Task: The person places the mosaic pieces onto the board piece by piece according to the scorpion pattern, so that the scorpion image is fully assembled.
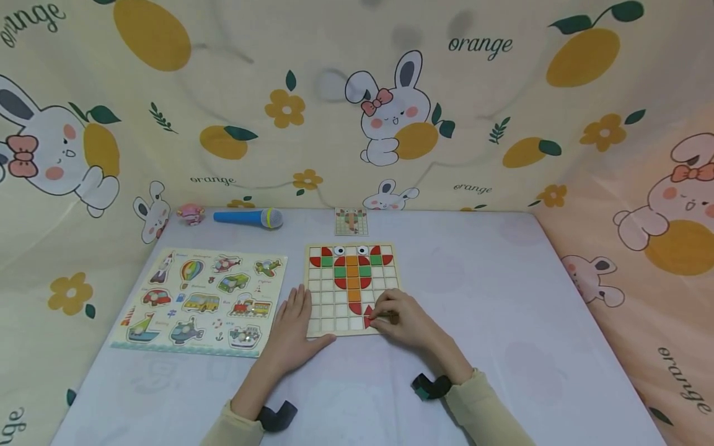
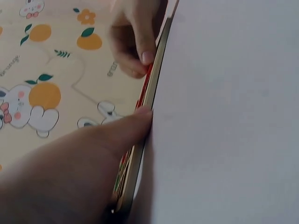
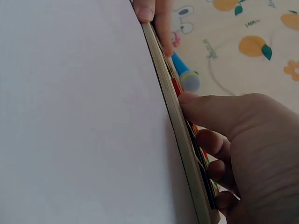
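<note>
A square wooden grid board (image 1: 329, 303) lies at the middle of the table, partly filled with red, green and orange tiles and two eye tiles. My left hand (image 1: 292, 322) rests along its left side, fingers straight, with the thumb at the near edge. At the board's lower right, my right hand (image 1: 404, 317) pinches a small red triangular tile (image 1: 367, 322) between thumb and fingers; those fingers partly hide it. The right wrist view shows a red tile (image 3: 175, 87) just beyond that thumb. Behind the board lies a small pattern card (image 1: 351, 222) with a similar figure.
A vehicle picture puzzle board (image 1: 167, 297) lies left of the grid board. Behind it are a blue toy microphone (image 1: 240, 218) and a small pink toy (image 1: 191, 214). The white table (image 1: 491, 297) meets a printed cloth backdrop (image 1: 312, 49) at its back and sides.
</note>
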Demonstrator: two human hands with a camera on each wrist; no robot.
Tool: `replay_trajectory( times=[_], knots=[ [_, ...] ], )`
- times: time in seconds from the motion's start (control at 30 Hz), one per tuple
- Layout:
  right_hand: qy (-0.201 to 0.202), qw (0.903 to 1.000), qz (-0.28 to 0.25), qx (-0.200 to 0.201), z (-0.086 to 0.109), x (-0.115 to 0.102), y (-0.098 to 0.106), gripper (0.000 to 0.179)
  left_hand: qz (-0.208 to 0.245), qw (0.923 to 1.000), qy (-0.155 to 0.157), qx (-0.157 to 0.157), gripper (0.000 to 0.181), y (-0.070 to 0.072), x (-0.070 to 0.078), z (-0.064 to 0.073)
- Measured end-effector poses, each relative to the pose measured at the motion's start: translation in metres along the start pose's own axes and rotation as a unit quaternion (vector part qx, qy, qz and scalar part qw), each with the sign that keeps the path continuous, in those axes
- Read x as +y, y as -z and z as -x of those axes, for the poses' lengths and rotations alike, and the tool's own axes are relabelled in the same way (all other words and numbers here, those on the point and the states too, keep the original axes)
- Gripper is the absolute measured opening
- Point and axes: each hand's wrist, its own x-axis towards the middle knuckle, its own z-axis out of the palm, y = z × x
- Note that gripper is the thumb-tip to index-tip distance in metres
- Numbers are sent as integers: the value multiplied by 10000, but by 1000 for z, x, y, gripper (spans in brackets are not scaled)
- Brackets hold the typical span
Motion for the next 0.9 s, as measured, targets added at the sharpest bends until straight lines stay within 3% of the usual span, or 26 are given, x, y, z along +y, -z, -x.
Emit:
replay_trajectory(
  times=[0.27,0.47,0.9],
  knots=[
    [-96,9999,-87,-35,2,8,5,8,-36,9999,14,164,108,-8,9,2],
    [-220,9996,-154,20,4,7,6,8,-31,10000,-43,61,109,-6,7,0],
    [-44,9994,-221,273,3,4,0,7,41,10000,-61,-33,108,-2,2,-3]
  ],
)
